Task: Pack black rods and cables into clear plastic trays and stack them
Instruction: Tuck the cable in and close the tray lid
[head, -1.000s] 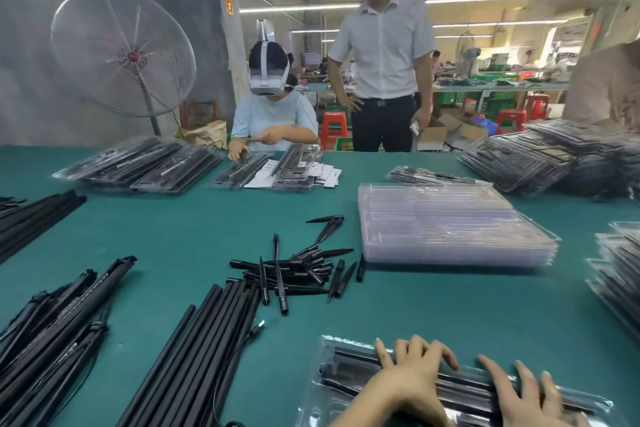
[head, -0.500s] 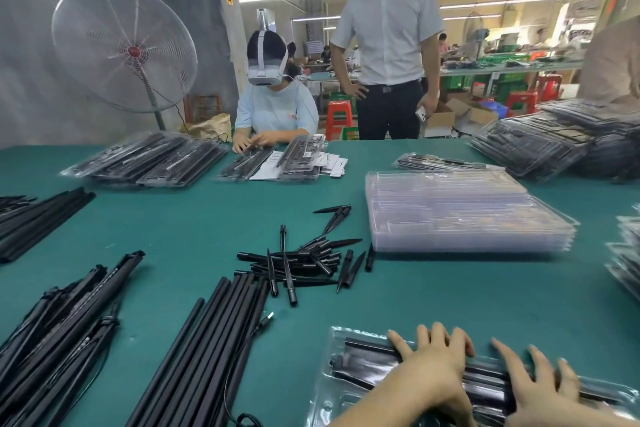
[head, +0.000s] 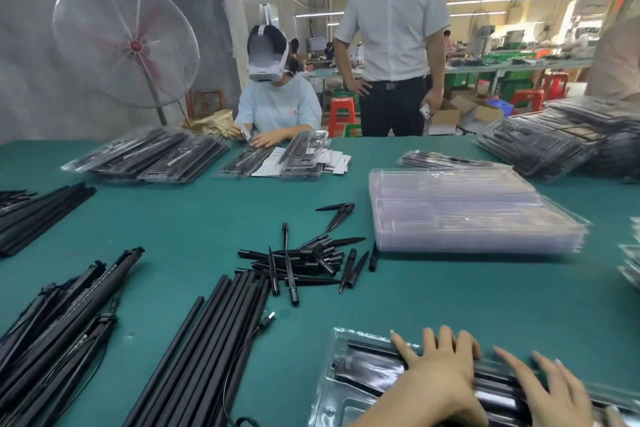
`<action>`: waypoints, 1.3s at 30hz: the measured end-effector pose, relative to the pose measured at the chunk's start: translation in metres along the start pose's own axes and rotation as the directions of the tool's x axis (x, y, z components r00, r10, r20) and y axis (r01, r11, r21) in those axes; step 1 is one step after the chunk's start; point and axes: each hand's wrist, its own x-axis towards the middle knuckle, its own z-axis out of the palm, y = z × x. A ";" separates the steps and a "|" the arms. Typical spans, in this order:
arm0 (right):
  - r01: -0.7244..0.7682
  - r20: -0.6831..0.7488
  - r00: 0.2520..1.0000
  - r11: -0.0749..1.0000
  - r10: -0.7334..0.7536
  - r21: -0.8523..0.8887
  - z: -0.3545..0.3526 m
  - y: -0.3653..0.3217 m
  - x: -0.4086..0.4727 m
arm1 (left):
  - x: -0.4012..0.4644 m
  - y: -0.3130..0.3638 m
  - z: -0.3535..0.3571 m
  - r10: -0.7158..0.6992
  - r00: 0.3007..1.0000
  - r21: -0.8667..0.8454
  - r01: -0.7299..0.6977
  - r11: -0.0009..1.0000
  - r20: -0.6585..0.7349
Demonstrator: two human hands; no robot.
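Both hands, left point(head: 440, 371) and right point(head: 550, 392), pressed flat, grip wide, on the tray point(head: 349, 388); uneven pressure risked unseated rods point(head: 374, 350).

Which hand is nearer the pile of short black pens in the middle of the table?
Left. The left hand presses the tray below and right of the pen pile; the right hand lies farther right on the same tray.

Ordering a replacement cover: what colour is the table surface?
Teal green table surface, head view.
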 end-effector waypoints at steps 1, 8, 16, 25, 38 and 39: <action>-0.010 -0.026 1.000 1.000 0.010 0.025 0.003 0.003 0.000 | -0.001 0.001 -0.002 0.001 1.000 -0.001 -0.001 1.000 0.005; -0.022 0.182 0.983 0.999 0.028 -0.038 -0.007 0.003 0.009 | -0.009 0.002 -0.009 0.031 0.999 0.044 -0.033 0.998 0.037; 0.002 0.208 0.978 0.995 0.018 -0.095 -0.006 0.014 0.016 | -0.017 -0.006 -0.008 0.099 0.995 0.010 -0.099 0.995 0.019; 0.004 0.279 0.960 1.000 -0.005 0.003 -0.025 0.008 0.012 | -0.018 -0.008 -0.007 0.120 0.992 -0.012 -0.120 0.993 0.027; -0.016 0.302 0.953 1.000 0.016 -0.003 -0.038 -0.005 0.005 | -0.016 -0.004 -0.007 0.098 0.994 0.050 -0.100 0.994 0.038; -0.015 0.332 0.943 1.000 0.017 -0.007 -0.039 -0.006 0.007 | -0.016 -0.003 -0.008 0.093 0.995 0.062 -0.095 0.994 0.041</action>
